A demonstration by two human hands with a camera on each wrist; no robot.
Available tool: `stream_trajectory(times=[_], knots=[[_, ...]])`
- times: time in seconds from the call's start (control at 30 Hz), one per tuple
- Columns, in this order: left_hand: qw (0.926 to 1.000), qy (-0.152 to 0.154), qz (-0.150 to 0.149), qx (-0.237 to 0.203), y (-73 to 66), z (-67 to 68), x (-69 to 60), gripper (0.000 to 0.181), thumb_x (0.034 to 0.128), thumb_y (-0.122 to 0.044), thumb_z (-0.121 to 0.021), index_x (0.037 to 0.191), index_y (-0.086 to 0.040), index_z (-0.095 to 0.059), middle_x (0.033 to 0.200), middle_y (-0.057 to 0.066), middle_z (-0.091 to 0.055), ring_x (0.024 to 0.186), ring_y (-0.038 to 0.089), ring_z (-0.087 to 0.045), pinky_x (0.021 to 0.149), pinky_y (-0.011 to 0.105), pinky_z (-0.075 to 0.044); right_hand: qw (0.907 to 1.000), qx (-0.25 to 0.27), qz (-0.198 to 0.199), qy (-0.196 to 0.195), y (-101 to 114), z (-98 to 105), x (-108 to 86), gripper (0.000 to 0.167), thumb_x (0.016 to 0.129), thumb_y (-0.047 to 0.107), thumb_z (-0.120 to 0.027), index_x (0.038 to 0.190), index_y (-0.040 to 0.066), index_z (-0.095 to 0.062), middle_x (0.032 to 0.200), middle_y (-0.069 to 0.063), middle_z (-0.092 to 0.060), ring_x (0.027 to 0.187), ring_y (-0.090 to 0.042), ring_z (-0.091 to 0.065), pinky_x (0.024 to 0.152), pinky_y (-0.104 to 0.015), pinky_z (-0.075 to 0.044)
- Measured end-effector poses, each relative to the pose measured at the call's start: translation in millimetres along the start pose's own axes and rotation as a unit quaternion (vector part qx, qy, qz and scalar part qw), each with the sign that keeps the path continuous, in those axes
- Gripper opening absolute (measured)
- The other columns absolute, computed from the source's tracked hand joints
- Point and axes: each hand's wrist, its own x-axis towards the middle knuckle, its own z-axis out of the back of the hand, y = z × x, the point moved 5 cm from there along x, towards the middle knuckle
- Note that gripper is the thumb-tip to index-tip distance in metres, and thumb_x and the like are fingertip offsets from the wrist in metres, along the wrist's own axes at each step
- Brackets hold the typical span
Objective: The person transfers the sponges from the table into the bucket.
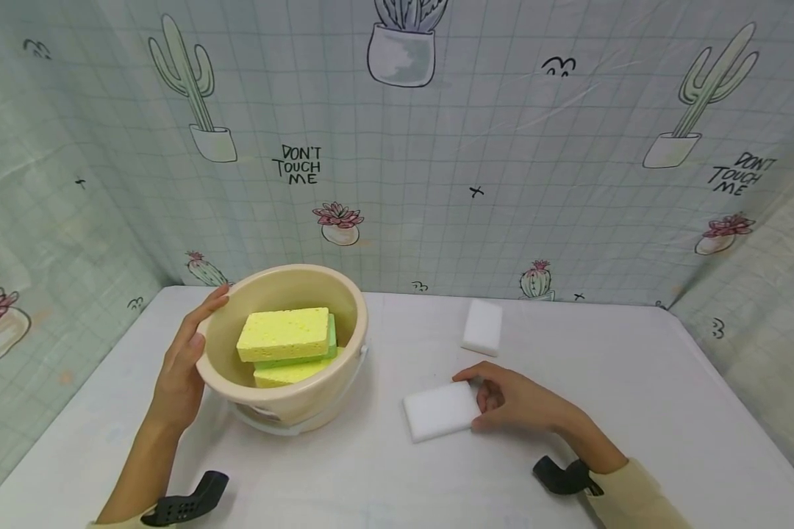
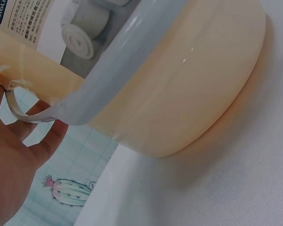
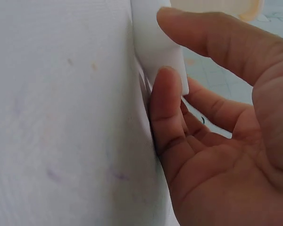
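A cream bucket point(image 1: 284, 400) with a pale handle point(image 2: 118, 61) stands on the left of the white table. Inside it lie stacked sponges: a yellow one point(image 1: 284, 332) on top, a green one point(image 1: 333, 336) beneath, and another yellow one point(image 1: 287, 375) lower down. My left hand point(image 1: 184, 367) holds the bucket's left side at the rim. With my right hand point(image 1: 519, 397) I pinch the right end of a white sponge block point(image 1: 440, 411), which lies flat at the table's middle. The thumb and fingers are at its edges in the right wrist view point(image 3: 221, 122).
A second white sponge block point(image 1: 483, 327) lies farther back, near the table's rear edge. Behind the table point(image 1: 384, 485) hangs a cactus-printed cloth point(image 1: 397, 147), which also covers both sides. A printed label point(image 2: 42, 28) is on the bucket's outside.
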Motion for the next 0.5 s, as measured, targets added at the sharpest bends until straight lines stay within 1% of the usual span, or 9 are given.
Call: stream_trajectory(times=[0.17,0.3,0.5], knots=[[1.0,-0.002,0.002,-0.003,-0.7,-0.1,0.4,0.053,0.0989,-0.03,-0.033,0.145,-0.003,-0.036,0.156,0.004,-0.022,0.143,0.021,-0.012,0.113,0.041,-0.007,0.9998,0.007,-0.011,-0.013,-1,1,0.9,0.06,0.076,0.023,-0.081,0.128,0.011,-0.054,0.086,-0.006,-0.059,0.075,-0.018,-0.057,0.068,-0.025,-0.047],[1.0,0.0,0.001,-0.006,0.2,-0.1,0.6,0.053,0.099,-0.03,-0.032,0.145,-0.002,-0.036,0.156,0.005,-0.021,0.143,0.021,-0.011,0.113,0.041,-0.007,0.9993,0.024,-0.023,-0.018,1,4,-0.6,0.06,0.077,0.022,-0.081,0.129,0.009,-0.053,0.086,-0.007,-0.06,0.077,-0.021,-0.061,0.071,-0.025,-0.048],[1.0,-0.005,0.006,-0.004,1.2,0.3,0.7,0.053,0.099,-0.03,-0.032,0.145,-0.003,-0.036,0.156,0.004,-0.022,0.143,0.021,-0.011,0.113,0.042,-0.007,0.997,0.054,-0.036,-0.043,16,13,-5.2,0.061,0.077,0.02,-0.08,0.131,0.011,-0.051,0.088,-0.012,-0.059,0.079,-0.025,-0.061,0.068,-0.027,-0.048]])
